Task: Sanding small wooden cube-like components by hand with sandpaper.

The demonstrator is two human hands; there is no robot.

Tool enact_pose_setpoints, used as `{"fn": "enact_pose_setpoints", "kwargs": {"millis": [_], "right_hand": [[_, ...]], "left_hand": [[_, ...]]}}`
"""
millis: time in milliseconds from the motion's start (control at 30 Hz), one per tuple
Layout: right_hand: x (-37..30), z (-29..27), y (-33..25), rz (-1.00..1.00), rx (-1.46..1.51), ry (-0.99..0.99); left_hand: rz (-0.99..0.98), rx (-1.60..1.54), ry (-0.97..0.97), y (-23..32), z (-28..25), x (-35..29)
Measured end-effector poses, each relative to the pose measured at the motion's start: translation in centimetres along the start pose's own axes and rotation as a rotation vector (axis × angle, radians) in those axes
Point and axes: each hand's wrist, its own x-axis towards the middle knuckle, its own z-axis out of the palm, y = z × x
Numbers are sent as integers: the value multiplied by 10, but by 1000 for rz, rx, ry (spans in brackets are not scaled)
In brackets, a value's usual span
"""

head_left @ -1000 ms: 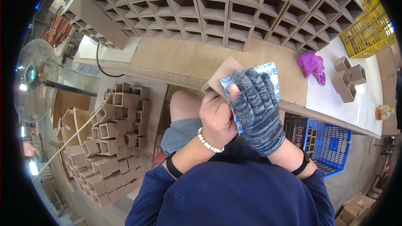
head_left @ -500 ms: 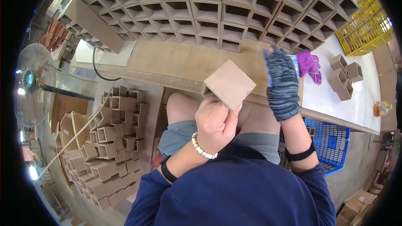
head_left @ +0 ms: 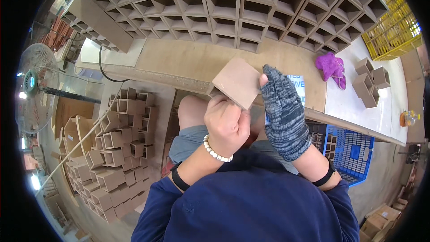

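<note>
My left hand (head_left: 227,123), bare with a white bead bracelet, is closed on a small brown square box (head_left: 237,80). The box is tilted above my lap, one flat face up; my fingers go into its open side. My right hand (head_left: 283,107) wears a grey-and-black knitted fingerless glove. It holds a sheet of sandpaper (head_left: 296,88), whose white back with blue print sticks out past the glove's right edge. The thumb side of this hand is close against the box's right edge; whether the sandpaper touches it is hidden.
Stacked open boxes (head_left: 224,6) form a wall along the bench's (head_left: 179,58) back. On the right lie a purple cloth glove (head_left: 330,66), several loose boxes (head_left: 367,83) and a small bottle (head_left: 409,118). Blue crate (head_left: 358,152) below; box pile (head_left: 112,161) and fan (head_left: 33,83) at left; yellow crate (head_left: 392,31).
My right hand with the sandpaper has moved left and down, from over the bench to the box's right edge. The box has shifted slightly left and up in my left hand.
</note>
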Motion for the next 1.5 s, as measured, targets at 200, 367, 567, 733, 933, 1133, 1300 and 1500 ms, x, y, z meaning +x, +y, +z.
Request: {"fn": "enact_pose_setpoints", "kwargs": {"millis": [200,367,567,733,933,1133,1300,1500], "right_hand": [[0,-15,39,122,35,260],[13,-26,-5,-145,173,72],[8,11,7,-35,52,63],[9,2,-13,-252,10,25],[14,2,-18,-88,164,-90],[20,20,18,-19,8,87],[5,4,6,46,46,124],[7,-8,30,89,54,223]], "left_hand": [[-431,-256,-18,2,0,-6],[-490,-310,-54,2,4,-10],[-354,-247,11,4,6,-6],[-254,-112,-8,6,2,-3],[-255,-140,-23,1,7,-8],[-275,-117,-65,4,-3,-6],[-148,-60,36,10,-8,12],[-396,-274,33,2,-3,-4]]}}
